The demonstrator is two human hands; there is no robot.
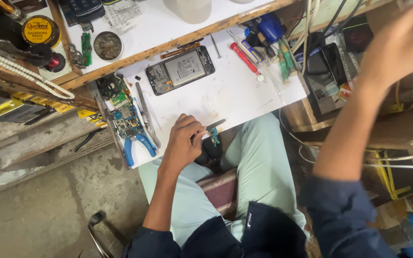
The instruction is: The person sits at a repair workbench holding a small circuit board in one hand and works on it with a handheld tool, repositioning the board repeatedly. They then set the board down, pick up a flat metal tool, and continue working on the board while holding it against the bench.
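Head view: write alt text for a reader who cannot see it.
The left hand pinches a small green circuit part at the white work mat edge, below an opened phone. The right hand reaches up, blurred.

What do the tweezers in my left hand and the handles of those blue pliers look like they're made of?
The tweezers, pinched in the left hand, look like dark, matte metal: thin, flat and rigid, possibly coated. They hold a small green circuit board, likely fibreglass laminate. The blue pliers seem to have soft plastic or rubber grips: smooth, rounded, evenly coloured.
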